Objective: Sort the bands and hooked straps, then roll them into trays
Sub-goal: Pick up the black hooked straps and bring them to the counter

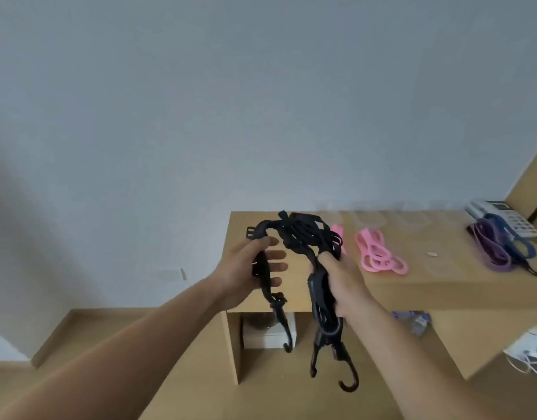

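A person stood at the left end of a low wooden bench (443,286) and held a tangled bundle of black hooked straps (300,234) in the air above its near corner. The left hand (255,274) was partly closed, thumb and palm pinching one strap end while the fingers stayed loosely spread; the right hand (340,283) was closed firmly around the gathered bulk of the other ends. Two hooks (349,381) hung free below the hands, clear of the bench edge. The straps looked soft, limp and light, so they would probably sag and snag on each other, and the rigid hooks would likely catch in the loops; taking hold just behind a hook and drawing one strap out at a time seemed the safest grip. On the bench top, the pink bands (379,253) lay in a loose heap just beyond the right hand, and the purple and blue bands (500,247) lay well apart at the far right, beside a white telephone (503,216). Faint clear trays (373,219) appeared to stand along the back edge, though blur made their number uncertain. The bare wood between the two heaps offered open room for laying straps flat, while the left corner and front edge lay close under the dangling hooks.
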Available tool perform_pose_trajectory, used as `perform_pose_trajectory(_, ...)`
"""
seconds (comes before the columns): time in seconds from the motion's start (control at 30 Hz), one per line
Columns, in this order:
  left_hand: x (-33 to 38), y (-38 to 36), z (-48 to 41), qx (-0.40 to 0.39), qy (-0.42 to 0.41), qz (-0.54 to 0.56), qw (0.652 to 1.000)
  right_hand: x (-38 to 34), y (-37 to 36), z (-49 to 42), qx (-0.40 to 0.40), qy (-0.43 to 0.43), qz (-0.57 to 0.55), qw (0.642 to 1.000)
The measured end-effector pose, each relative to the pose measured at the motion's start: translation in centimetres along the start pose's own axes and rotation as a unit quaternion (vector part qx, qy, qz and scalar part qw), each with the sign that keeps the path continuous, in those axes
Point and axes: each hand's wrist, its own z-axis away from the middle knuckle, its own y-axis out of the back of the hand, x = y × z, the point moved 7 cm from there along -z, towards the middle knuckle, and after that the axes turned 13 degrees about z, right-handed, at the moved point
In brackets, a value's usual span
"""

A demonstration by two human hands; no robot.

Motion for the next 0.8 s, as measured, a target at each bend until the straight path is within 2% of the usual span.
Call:
perform_pose_trajectory(0.07, -1.6, -4.3, -1.7, -0.033, 0.013, 0.002, 0.999, 0.4, 1.0, 0.6, 0.022, 0.024, 0.035, 0.999)
perform_pose_trajectory(0.2, -3.4, -9.8, -4.3, -0.029, -0.006, -0.001, 1.000, 1.4, 3.8, 1.0, 0.093, 0.033, 0.059, 0.993)
perform_pose_trajectory(0.27, -4.5, -11.9, -5.4, -0.062, 0.008, 0.002, 0.998, 2.0, 5.5, 0.6, 0.113, 0.034, 0.067, 0.991)
perform_pose_trajectory(0.37, -6.1, -13.9, -7.6, -0.094, 0.013, -0.048, 0.994, 2.7, 8.5, -0.8, 0.130, 0.030, 0.077, 0.988)
perform_pose_trajectory(0.5, -5.6, -12.8, -12.5, 0.017, 0.010, -0.061, 0.998, 3.5, 14.2, -3.4, 0.180, -0.012, 0.081, 0.980)
perform_pose_trajectory(0.57, -3.9, -12.7, -15.3, 0.018, -0.029, -0.133, 0.990, 3.2, 16.6, -5.0, 0.187, -0.016, 0.112, 0.976)
perform_pose_trajectory(0.67, -2.7, -16.1, -18.0, -0.111, -0.086, -0.286, 0.948, 2.2, 18.2, -8.2, 0.145, -0.033, 0.187, 0.971)
perform_pose_trajectory(0.73, -2.9, -18.7, -18.9, -0.200, -0.108, -0.360, 0.905, 1.4, 18.6, -10.2, 0.119, -0.039, 0.249, 0.960)
perform_pose_trajectory(0.8, -2.8, -20.7, -20.1, -0.258, -0.153, -0.420, 0.857, 0.6, 18.9, -12.1, 0.090, -0.041, 0.307, 0.946)
